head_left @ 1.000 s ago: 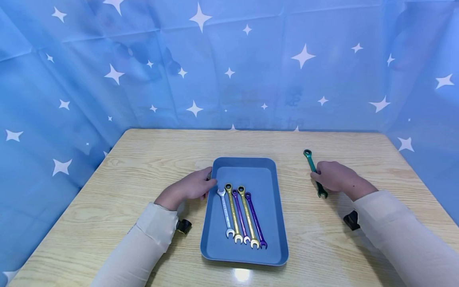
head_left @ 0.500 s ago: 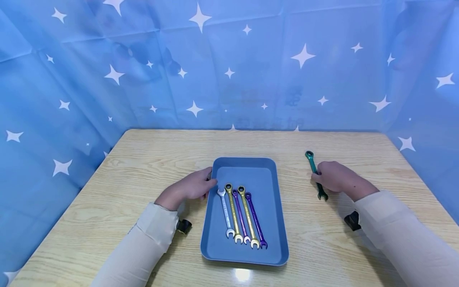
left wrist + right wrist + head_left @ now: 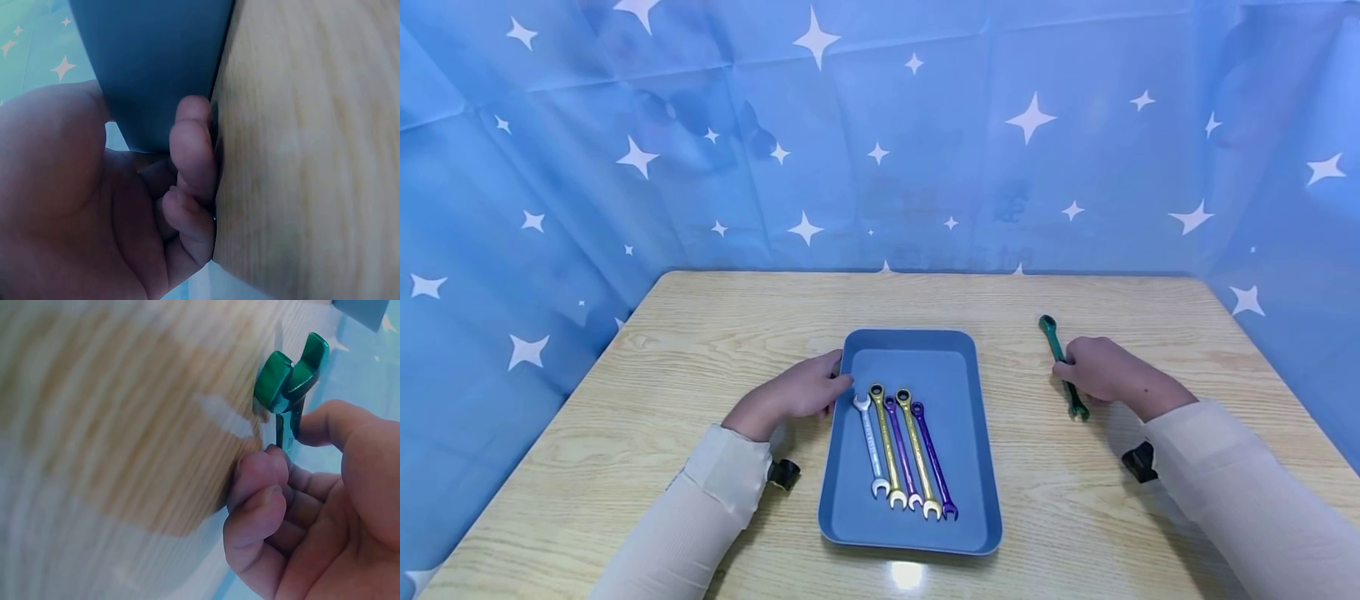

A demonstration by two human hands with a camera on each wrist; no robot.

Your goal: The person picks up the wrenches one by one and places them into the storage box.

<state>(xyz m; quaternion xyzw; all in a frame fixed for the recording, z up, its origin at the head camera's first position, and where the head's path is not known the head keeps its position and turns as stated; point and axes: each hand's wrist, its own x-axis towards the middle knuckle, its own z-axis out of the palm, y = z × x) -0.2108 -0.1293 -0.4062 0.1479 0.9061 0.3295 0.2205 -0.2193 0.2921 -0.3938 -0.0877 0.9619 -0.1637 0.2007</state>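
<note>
My right hand (image 3: 1092,367) pinches a green combination wrench (image 3: 1056,342) by the middle of its shank, to the right of the tray. In the right wrist view the wrench's open end (image 3: 290,378) stands tipped on edge just at the wood, with thumb and fingers on the shank. My left hand (image 3: 801,388) holds the left side of a blue tray (image 3: 917,542), its thumb over the rim. In the left wrist view the curled fingers (image 3: 192,147) lie against the tray's outer wall. Inside the tray lie a silver wrench (image 3: 871,446), gold wrenches (image 3: 889,450) and purple wrenches (image 3: 934,458), side by side.
All of this is on a light wood table (image 3: 715,333). A blue curtain with white stars (image 3: 880,125) hangs behind the table and along both sides. A small black device (image 3: 785,474) is strapped under the left wrist, another black device (image 3: 1140,462) under the right.
The green wrench has shifted very slightly right and nearer, and has rolled about its length in my right hand so its open end turns edgewise. My left hand and the tray stay put.
</note>
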